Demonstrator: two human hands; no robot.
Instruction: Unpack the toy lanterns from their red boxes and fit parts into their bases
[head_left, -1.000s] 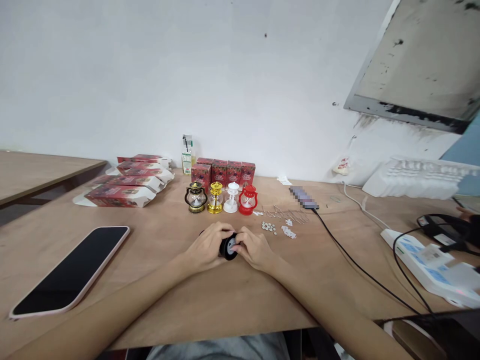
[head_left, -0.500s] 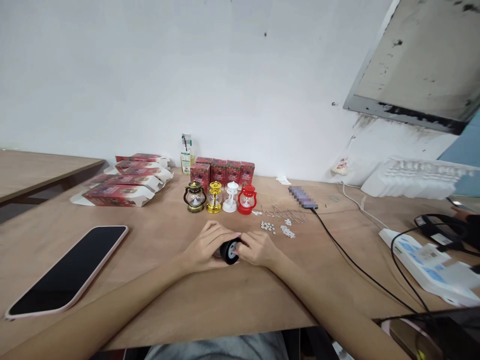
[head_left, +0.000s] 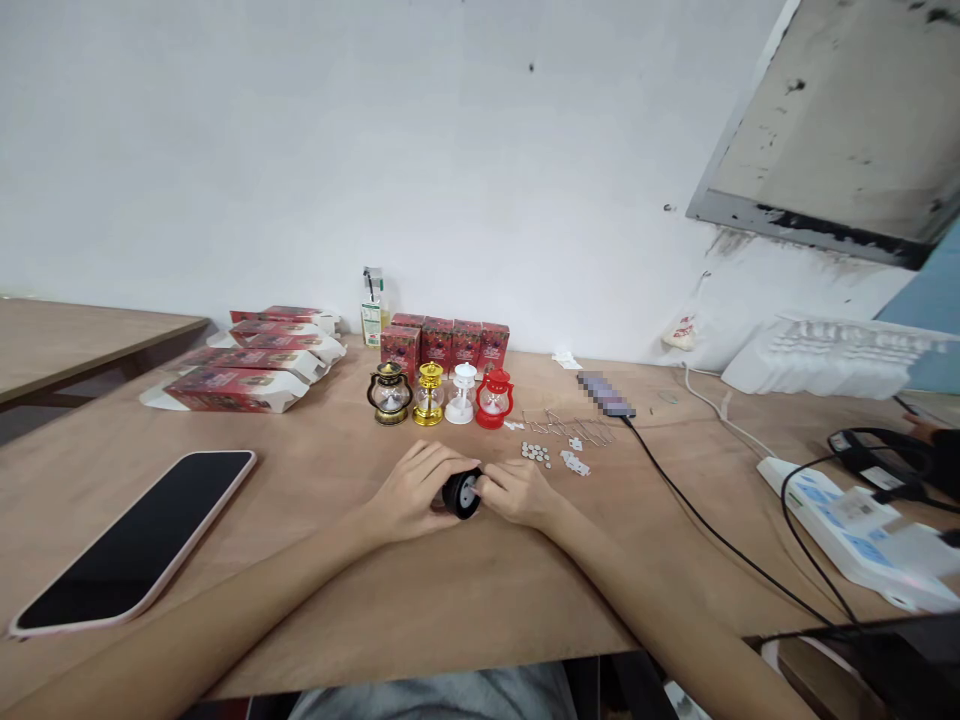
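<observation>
My left hand (head_left: 416,492) is wrapped round what looks like a small black lantern (head_left: 452,497), tipped on its side. Its round base faces right and shows a pale inside; my fingers cover most of the body. At that base, the fingers of my right hand (head_left: 519,492) are pinched together, and whatever is between them is too small to make out. Beyond my hands stand a bronze-black lantern (head_left: 390,394), a gold lantern (head_left: 429,394), a white lantern (head_left: 464,395) and a red lantern (head_left: 495,399). Button cells (head_left: 535,453) and small white pieces (head_left: 575,463) lie to the right.
Thin wire pieces (head_left: 566,424) lie behind the button cells. Red boxes (head_left: 452,343) stand near the wall, and open red boxes (head_left: 232,388) lie at left. A large phone (head_left: 139,540) rests near my left forearm. A black cable (head_left: 697,510) and a power strip (head_left: 847,535) occupy the right.
My right fingers have drawn back slightly to the right, so more of the black lantern's base shows. My left hand keeps its hold, with the base turned a little.
</observation>
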